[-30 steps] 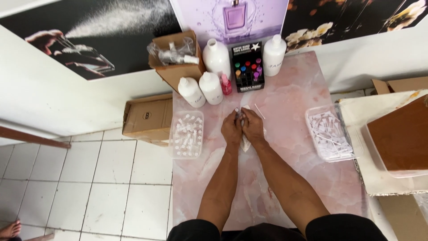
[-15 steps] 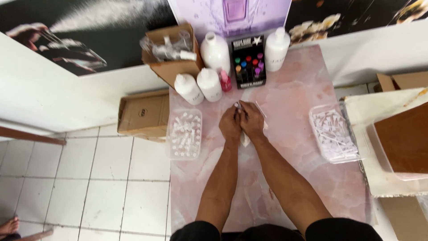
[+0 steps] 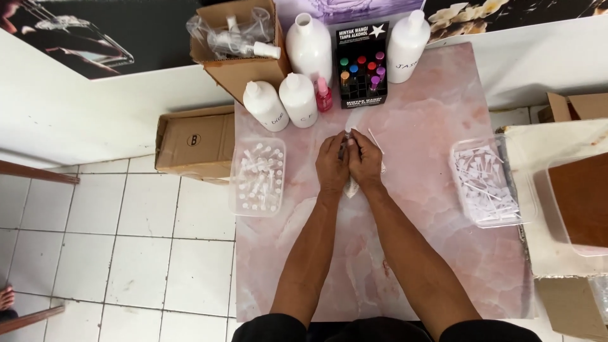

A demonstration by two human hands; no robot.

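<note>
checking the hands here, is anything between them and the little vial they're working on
Nothing visible. The left hand and right hand press together around the small vial, fingers directly on it. A white cloth lies beneath them on the pink table.

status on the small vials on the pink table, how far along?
Looks done: a clear tray at left holds many small capped vials. In hand: left hand and right hand are pressed together around one small vial over a white cloth. Apparently left: the right tray is full of loose white parts.
</note>
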